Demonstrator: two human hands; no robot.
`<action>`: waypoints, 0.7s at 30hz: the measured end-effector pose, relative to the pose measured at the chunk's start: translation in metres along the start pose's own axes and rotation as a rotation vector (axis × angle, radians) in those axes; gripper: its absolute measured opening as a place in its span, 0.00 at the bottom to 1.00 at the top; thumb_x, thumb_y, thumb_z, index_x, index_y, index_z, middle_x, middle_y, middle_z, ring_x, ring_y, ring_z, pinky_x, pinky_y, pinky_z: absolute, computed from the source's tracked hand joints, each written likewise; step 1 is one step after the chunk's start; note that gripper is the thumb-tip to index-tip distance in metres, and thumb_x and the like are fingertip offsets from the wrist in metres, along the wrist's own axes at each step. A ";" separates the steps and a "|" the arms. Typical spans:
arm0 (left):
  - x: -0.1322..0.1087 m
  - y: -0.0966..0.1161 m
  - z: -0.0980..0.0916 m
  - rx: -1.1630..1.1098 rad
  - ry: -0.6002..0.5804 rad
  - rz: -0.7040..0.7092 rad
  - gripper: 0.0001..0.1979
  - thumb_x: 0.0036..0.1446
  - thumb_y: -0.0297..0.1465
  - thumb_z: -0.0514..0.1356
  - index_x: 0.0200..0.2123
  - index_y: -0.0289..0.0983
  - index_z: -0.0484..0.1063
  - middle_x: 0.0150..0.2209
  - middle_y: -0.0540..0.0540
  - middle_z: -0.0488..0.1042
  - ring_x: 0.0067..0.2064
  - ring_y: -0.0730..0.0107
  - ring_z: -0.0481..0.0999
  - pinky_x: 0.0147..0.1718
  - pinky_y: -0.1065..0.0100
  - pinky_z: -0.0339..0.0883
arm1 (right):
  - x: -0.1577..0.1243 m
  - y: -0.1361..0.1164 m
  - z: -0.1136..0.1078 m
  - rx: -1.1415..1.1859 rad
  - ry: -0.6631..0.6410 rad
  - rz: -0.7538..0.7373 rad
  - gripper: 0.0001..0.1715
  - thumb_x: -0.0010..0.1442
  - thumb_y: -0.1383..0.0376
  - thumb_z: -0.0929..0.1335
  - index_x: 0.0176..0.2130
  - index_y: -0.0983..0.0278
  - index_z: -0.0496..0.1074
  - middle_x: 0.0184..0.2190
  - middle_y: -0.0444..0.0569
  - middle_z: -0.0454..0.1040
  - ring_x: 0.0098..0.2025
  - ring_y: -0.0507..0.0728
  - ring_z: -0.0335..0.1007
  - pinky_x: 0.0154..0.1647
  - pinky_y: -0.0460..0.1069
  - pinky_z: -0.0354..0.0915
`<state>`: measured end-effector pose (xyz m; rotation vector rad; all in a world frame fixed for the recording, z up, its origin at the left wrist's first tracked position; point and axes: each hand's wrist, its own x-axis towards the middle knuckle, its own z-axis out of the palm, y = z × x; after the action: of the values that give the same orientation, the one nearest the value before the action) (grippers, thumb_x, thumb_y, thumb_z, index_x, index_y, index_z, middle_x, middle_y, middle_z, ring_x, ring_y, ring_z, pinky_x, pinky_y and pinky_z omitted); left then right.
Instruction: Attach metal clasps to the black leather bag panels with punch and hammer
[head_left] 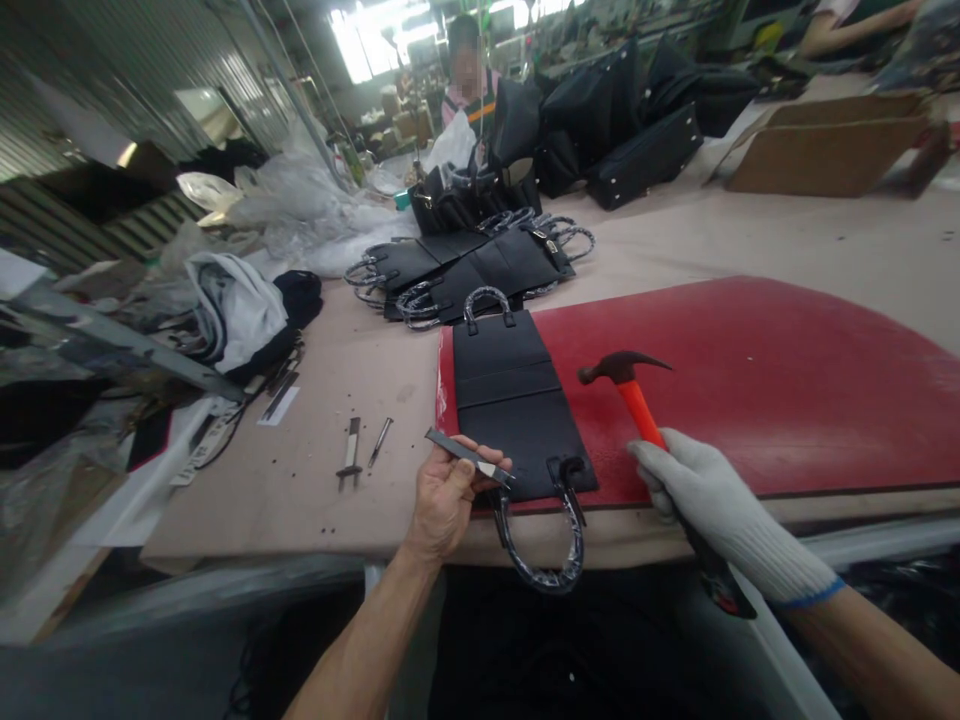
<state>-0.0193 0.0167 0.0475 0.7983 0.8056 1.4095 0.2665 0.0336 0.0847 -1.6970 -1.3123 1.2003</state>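
My bare left hand (444,498) is closed on a flat metal punch (463,455) with prongs at its lower right end. It hovers at the lower left edge of a black leather bag panel (510,385), which lies on a red board (750,400). Plastic film wraps the panel's two looped handles; the near handle (546,580) hangs past the table edge. In a white knit glove, my right hand (701,490) grips a claw hammer (637,400) by its orange and black handle, with the head raised right of the panel.
Left of the board lie a pronged punch (350,455) and a thin metal tool (381,443). More black panels (480,270) are piled behind, before several black bags (600,110). A cardboard box (825,145) stands back right. A person (469,85) is at the far side.
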 end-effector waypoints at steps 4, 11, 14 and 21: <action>0.007 -0.002 -0.002 0.170 0.064 0.061 0.18 0.57 0.40 0.70 0.42 0.37 0.70 0.38 0.45 0.84 0.41 0.58 0.86 0.42 0.58 0.82 | 0.005 0.002 -0.001 0.046 0.008 0.073 0.18 0.60 0.52 0.68 0.27 0.59 0.61 0.19 0.39 0.63 0.17 0.50 0.59 0.16 0.45 0.55; 0.011 -0.012 0.002 0.566 0.098 0.151 0.08 0.63 0.33 0.62 0.43 0.36 0.72 0.39 0.44 0.83 0.42 0.65 0.85 0.46 0.63 0.80 | 0.011 0.001 0.000 0.057 0.004 0.152 0.16 0.60 0.54 0.68 0.28 0.60 0.62 0.19 0.39 0.64 0.16 0.49 0.60 0.15 0.44 0.56; 0.009 -0.019 0.004 0.599 0.104 0.155 0.06 0.64 0.31 0.60 0.43 0.36 0.73 0.40 0.44 0.83 0.42 0.66 0.85 0.46 0.65 0.79 | 0.012 0.001 -0.001 0.057 0.002 0.176 0.16 0.61 0.54 0.68 0.28 0.60 0.63 0.18 0.39 0.64 0.16 0.49 0.60 0.14 0.44 0.56; 0.008 -0.027 0.004 0.714 0.048 0.197 0.06 0.65 0.30 0.59 0.43 0.36 0.74 0.41 0.42 0.83 0.43 0.64 0.84 0.46 0.64 0.78 | 0.016 0.002 -0.003 0.107 -0.009 0.205 0.17 0.61 0.53 0.69 0.28 0.61 0.64 0.18 0.40 0.65 0.16 0.50 0.61 0.14 0.44 0.56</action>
<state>-0.0020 0.0246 0.0267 1.4207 1.3257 1.3130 0.2708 0.0488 0.0794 -1.7823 -1.0779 1.3712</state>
